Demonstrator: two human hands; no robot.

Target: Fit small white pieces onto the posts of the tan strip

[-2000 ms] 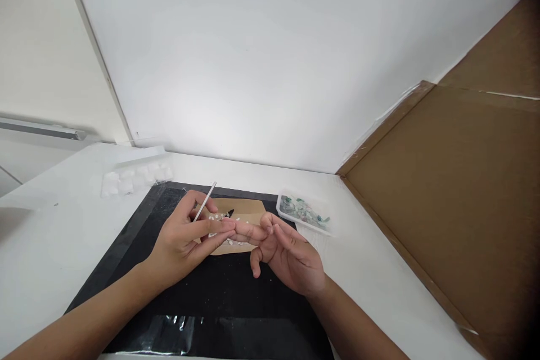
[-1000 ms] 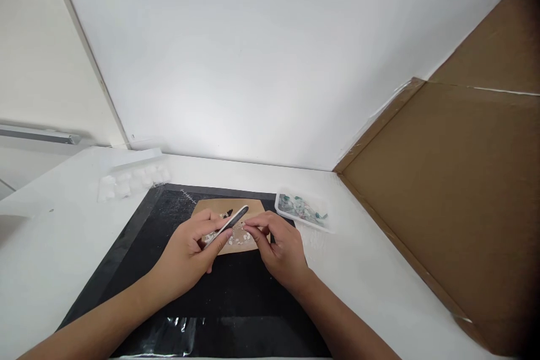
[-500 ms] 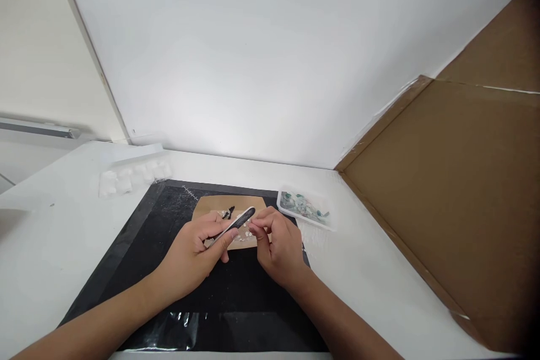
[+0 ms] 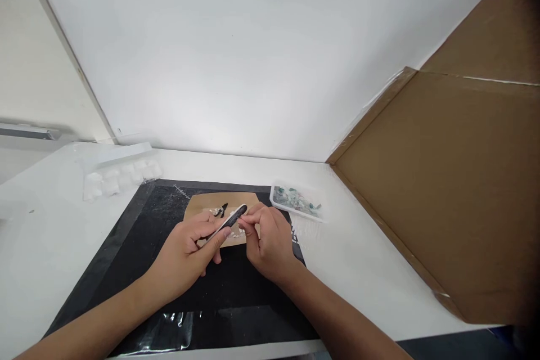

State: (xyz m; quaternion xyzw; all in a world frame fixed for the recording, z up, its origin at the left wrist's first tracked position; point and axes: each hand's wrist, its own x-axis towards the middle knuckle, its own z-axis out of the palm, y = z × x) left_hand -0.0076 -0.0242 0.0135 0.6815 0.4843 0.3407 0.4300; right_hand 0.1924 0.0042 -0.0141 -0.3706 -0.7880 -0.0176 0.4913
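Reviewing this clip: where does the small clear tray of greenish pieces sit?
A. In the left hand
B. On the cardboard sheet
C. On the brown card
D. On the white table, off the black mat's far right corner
D. The clear tray rests on the white table, just past the black mat, untouched by either hand.

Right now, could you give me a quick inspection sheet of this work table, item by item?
Surface: white table with a black mat on it.
Job's things: slim file-like tool in the left hand; right hand pinches something too small to tell at its tip; brown card with small white pieces beneath.
Clutter: clear tray of greenish bits; clear blister tray.
Hands: both closed in a pinch.
Cables: nothing seen.
Surroundings: white wall, cardboard sheet on the right.
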